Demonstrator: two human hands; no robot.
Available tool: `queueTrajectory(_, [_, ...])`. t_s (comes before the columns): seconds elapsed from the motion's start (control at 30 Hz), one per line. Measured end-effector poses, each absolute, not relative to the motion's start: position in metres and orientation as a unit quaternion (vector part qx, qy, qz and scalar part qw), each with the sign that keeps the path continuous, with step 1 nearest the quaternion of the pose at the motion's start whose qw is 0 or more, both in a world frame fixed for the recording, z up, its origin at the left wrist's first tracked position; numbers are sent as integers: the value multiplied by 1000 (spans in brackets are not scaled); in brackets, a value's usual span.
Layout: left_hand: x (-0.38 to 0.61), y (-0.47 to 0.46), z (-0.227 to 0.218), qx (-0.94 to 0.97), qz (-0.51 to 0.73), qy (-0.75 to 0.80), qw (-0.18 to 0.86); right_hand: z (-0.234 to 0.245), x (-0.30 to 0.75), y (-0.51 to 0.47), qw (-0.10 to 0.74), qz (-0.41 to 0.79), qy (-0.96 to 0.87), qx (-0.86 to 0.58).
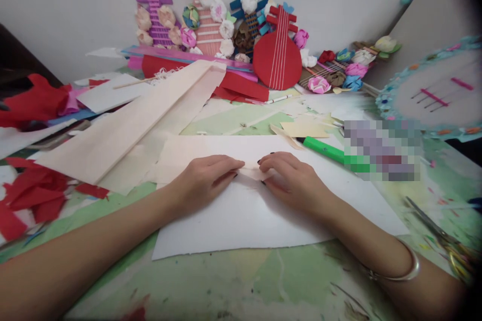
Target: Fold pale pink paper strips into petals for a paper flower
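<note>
Pinching the cream paper [253, 173] narrowly between the fingertips of left hand [205, 174] and right hand [295, 178], press evenly from both sides, low over the white sheet [226, 233] beneath the fingers, clear of the green tool [331, 152] beyond the right fingertips.

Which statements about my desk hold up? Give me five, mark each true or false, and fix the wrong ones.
1. The left hand and right hand both have their fingertips on a small pale paper piece. True.
2. The scissors lie left of the white sheet. False: they lie to its right.
3. A silver-coloured bangle is on the left forearm. False: it is on the right one.
4. A red lute-shaped model with pale strings stands at the back. True.
5. The long green object is in the right hand. False: it lies on the desk beyond that hand.
</note>
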State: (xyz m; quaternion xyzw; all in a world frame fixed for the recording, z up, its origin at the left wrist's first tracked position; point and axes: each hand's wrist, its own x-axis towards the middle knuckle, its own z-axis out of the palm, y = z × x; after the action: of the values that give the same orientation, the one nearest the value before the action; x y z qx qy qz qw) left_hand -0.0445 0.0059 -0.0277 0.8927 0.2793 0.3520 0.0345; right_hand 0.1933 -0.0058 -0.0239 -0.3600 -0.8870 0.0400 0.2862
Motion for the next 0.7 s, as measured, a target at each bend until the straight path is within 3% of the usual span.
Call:
queueTrajectory(0.43, [-47, 7, -29, 902, 351, 250, 16, -28, 198, -4, 338, 3, -883, -326])
queueTrajectory(0.7, [-47, 8, -23, 881, 338, 317, 98, -21, 198, -4, 333, 120, -859, -371])
